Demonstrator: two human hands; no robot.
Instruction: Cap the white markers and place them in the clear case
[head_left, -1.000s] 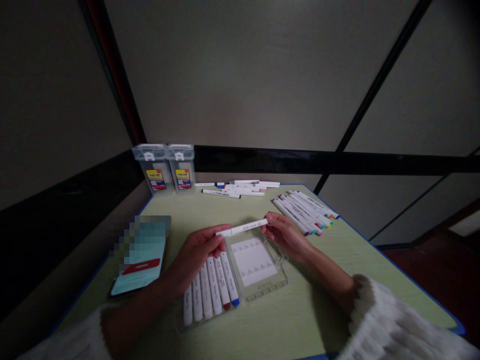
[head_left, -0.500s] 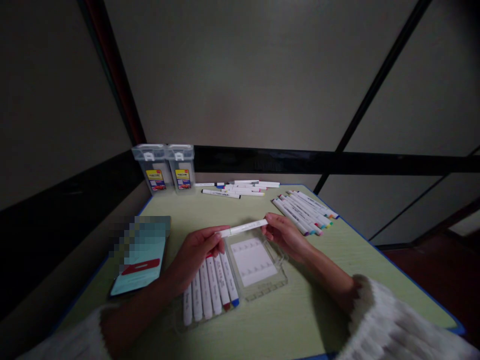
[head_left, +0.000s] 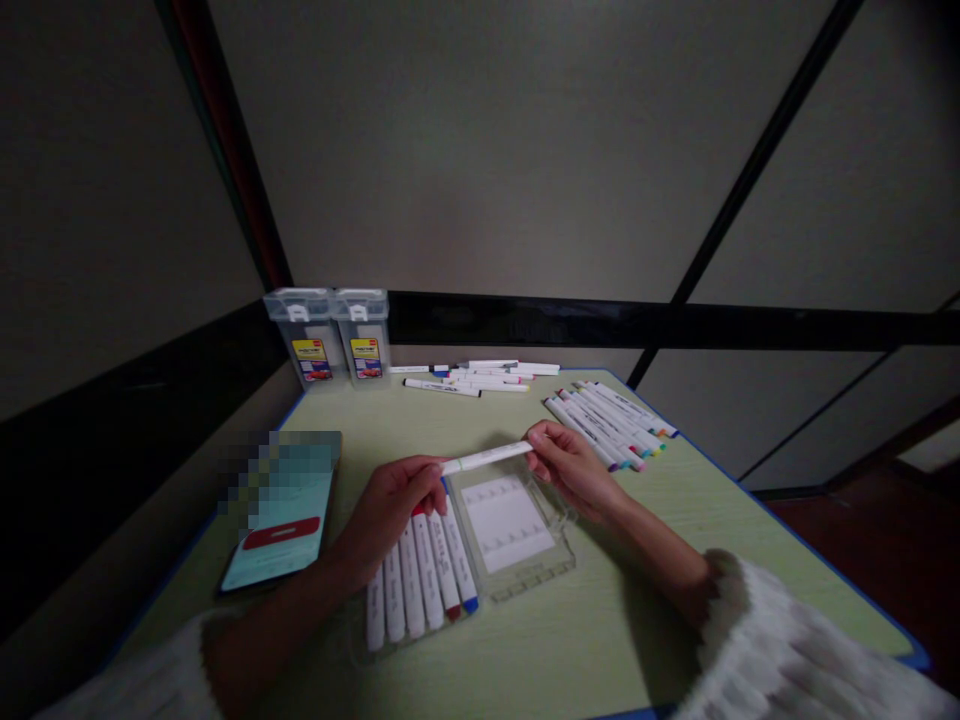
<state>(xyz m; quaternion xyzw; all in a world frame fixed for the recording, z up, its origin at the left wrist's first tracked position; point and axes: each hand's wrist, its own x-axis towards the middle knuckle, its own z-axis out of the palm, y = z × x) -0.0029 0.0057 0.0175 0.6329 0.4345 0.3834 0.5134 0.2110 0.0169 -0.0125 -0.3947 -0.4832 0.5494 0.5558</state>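
A white marker is held nearly level above an opened clear plastic case, its right end slightly higher. My left hand pinches its left end between thumb and fingers. At the other end, the fingertips of my right hand are closed on it. Below my left hand, a row of white markers lies side by side in the left half of the case; one has a blue end and one a brownish-red end. A white printed card lies in the right half.
Two clear lidded boxes with yellow labels stand at the back left. Loose markers lie along the back edge, and another group of markers at the right. A phone with a lit screen rests at the left.
The marker has turned slightly about its length between my fingers. Both hands stay in almost the same place; nothing else has moved.
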